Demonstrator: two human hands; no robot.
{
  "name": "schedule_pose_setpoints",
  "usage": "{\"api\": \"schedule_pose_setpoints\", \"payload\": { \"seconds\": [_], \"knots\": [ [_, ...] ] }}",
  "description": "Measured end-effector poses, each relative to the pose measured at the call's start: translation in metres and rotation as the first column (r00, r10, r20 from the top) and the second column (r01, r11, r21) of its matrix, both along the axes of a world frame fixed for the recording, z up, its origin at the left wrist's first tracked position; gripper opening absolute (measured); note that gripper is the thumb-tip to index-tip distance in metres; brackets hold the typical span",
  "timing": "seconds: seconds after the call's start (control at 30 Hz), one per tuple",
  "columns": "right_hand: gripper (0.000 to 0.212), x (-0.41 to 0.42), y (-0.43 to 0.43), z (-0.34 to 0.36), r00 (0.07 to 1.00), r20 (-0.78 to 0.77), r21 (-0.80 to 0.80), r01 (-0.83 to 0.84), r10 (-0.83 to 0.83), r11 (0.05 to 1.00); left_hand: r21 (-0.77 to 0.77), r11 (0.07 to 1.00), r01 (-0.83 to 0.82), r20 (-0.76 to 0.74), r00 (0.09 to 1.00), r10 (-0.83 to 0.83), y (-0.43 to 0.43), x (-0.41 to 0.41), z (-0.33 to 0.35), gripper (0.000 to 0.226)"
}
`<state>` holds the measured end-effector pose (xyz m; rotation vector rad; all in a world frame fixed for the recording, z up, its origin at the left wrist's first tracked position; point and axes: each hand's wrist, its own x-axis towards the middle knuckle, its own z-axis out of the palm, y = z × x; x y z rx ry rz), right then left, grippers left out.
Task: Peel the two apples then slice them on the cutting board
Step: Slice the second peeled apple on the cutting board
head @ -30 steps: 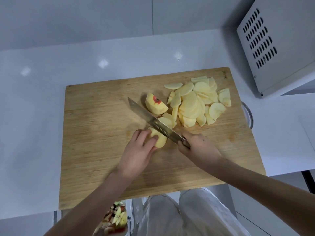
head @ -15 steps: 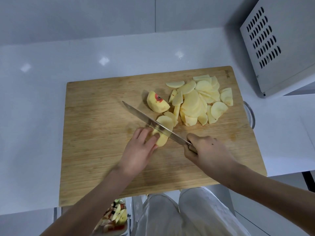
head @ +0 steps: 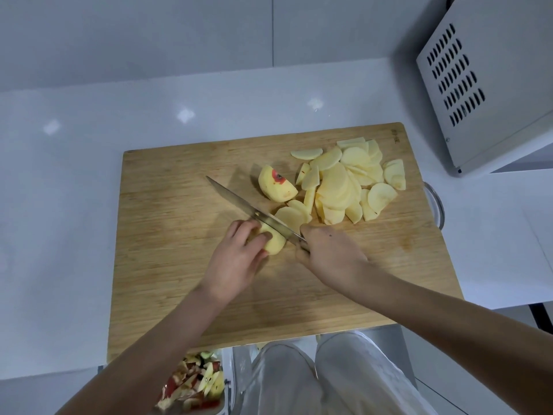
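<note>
Slicing is under way: the left hand (head: 236, 259) curls over the apple piece (head: 273, 242) mid-board on the cutting board (head: 167, 265), and the right hand (head: 329, 254) grips the knife (head: 254, 212) across it. Next likely comes another downward cut, fingertips clear.

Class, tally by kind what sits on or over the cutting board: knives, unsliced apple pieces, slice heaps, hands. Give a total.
Knife: 1
Unsliced apple pieces: 2 (held piece, red-patched piece)
Slice heap: 1
Hands: 2 (left hand, right hand)
Total: 6
</note>
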<state>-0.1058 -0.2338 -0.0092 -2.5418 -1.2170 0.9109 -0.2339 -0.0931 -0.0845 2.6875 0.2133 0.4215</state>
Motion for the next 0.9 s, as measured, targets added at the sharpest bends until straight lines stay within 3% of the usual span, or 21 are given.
{"api": "schedule_pose_setpoints", "payload": {
  "seconds": [0.27, 0.43, 0.67, 0.9],
  "knots": [
    [0.011, -0.005, -0.009, -0.011, 0.999, -0.004, -0.042, 0.040, -0.040, 0.998, 0.004, 1.000, -0.003, -0.001, 1.000, 0.003, -0.007, -0.001, 0.000, 0.034],
    [0.014, 0.013, -0.018, -0.009, 0.963, -0.204, 0.073, 0.195, -0.177, 0.978, 0.000, 1.000, -0.006, 0.016, 1.000, 0.006, -0.008, -0.003, -0.002, 0.036],
    [0.018, -0.001, -0.034, 0.019, 0.997, -0.008, 0.139, 0.080, -0.080, 0.987, -0.010, 1.000, -0.011, 0.031, 0.999, 0.011, -0.009, -0.004, -0.001, 0.038],
    [0.019, -0.004, -0.032, 0.022, 0.999, 0.038, 0.072, 0.035, -0.038, 0.997, 0.008, 1.000, -0.012, 0.014, 1.000, 0.012, -0.008, -0.004, -0.003, 0.033]
  ]
}}
